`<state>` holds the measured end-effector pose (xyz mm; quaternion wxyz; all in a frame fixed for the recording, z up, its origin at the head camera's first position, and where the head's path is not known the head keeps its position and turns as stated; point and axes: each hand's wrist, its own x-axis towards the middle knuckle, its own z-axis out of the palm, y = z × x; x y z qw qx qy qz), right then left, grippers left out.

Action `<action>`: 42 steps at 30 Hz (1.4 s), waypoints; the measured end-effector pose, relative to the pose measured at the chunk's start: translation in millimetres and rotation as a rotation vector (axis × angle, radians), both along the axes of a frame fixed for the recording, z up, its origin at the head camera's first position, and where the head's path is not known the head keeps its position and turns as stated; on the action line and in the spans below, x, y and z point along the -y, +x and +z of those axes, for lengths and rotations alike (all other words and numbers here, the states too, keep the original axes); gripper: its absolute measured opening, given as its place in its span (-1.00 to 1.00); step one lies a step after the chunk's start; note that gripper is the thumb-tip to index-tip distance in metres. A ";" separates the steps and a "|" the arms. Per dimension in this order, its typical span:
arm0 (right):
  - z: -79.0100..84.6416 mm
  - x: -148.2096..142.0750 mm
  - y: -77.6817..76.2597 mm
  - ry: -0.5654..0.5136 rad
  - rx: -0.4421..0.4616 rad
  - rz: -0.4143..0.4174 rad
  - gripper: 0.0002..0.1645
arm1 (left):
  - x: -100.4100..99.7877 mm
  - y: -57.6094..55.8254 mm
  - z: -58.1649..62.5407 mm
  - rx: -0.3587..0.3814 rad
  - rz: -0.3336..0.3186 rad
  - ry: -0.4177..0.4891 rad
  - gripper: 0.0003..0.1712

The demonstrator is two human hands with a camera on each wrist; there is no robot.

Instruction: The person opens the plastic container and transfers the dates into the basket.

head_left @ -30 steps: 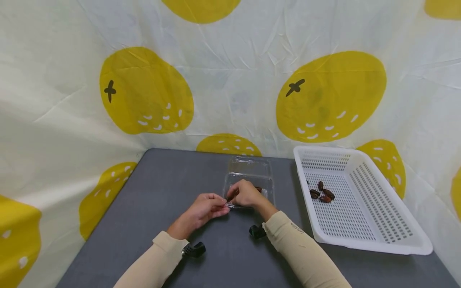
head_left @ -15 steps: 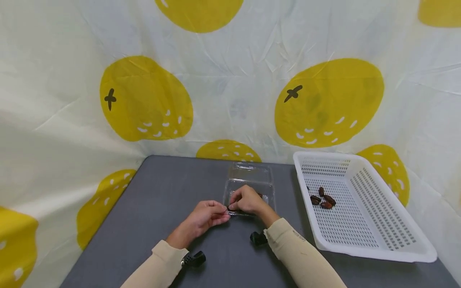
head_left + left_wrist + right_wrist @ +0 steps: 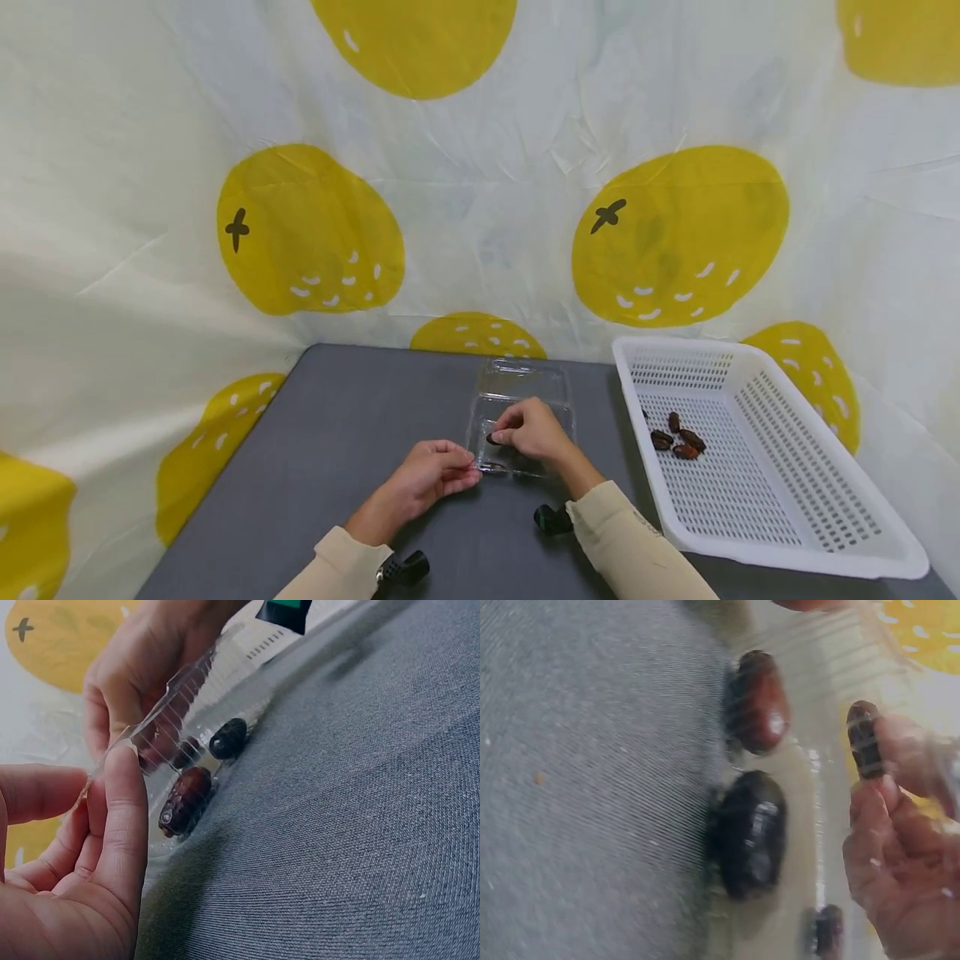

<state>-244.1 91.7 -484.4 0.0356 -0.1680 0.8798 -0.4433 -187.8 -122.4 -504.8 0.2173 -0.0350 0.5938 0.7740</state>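
A clear plastic clamshell box (image 3: 525, 385) lies on the table with its lid folded back. My left hand (image 3: 433, 477) pinches the box's near left corner between thumb and fingers. Over the box's base, my right hand (image 3: 534, 432) pinches a dark, wrinkled date (image 3: 865, 740) in its fingertips. Through the see-through wall, the left wrist view shows a reddish-brown date (image 3: 186, 801) and a darker date (image 3: 228, 739) lying inside near the front. Behind them, part of the base is hidden by my right hand.
On the right stands a white perforated plastic basket (image 3: 795, 562), with several dates (image 3: 686, 451) near its left side. A patterned cloth (image 3: 495, 167) hangs behind the grey table (image 3: 360, 400). Each wrist carries a small black camera (image 3: 405, 569).
My right hand has shifted from the box's near left corner a little right and away, and the date now shows at its fingertips. My left hand keeps its place at the corner.
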 end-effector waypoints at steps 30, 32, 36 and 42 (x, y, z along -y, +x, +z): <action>73.3 -34.0 20.3 -0.107 -0.056 -0.161 -0.94 | -1.6 11.9 -10.9 0.017 -0.004 0.036 -0.97; 78.3 -39.2 20.5 -0.104 -0.055 -0.169 -0.93 | -1.8 11.1 -10.3 0.010 -0.005 0.034 -0.97; 89.9 -51.5 20.4 -0.086 -0.061 -0.186 -0.90 | -2.3 9.0 -9.1 -0.001 -0.007 0.031 -0.97; 107.3 -75.4 18.5 -0.059 -0.127 -0.204 -0.88 | -2.9 5.7 -4.6 -0.012 -0.004 0.042 -0.89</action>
